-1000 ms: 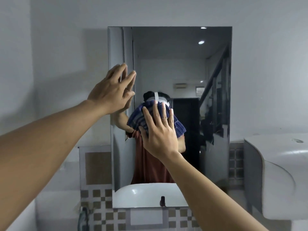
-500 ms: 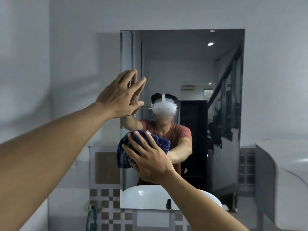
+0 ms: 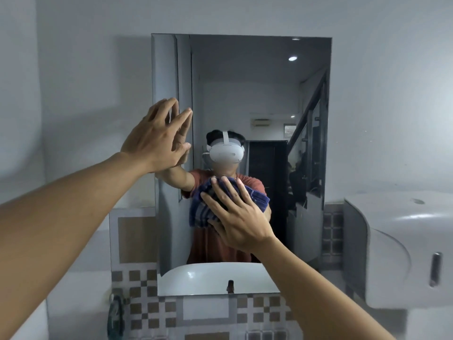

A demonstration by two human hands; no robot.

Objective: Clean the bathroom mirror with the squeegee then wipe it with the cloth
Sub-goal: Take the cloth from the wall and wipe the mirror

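A tall frameless mirror hangs on the grey wall in front of me. My right hand presses a dark blue striped cloth flat against the glass at mid height, left of centre, fingers spread over it. My left hand rests with its fingertips on the mirror's left edge, fingers apart and holding nothing. No squeegee is in view. The glass reflects a person with a white headset and red shirt.
A white wall-mounted dispenser juts out at the right, close to my right forearm. Checkered tiles run below the mirror. A dark green object hangs at the lower left. A white basin shows only as a reflection.
My right hand swept the cloth from the mirror's middle down and left, then back right and slightly up. My left hand stayed on the left edge.
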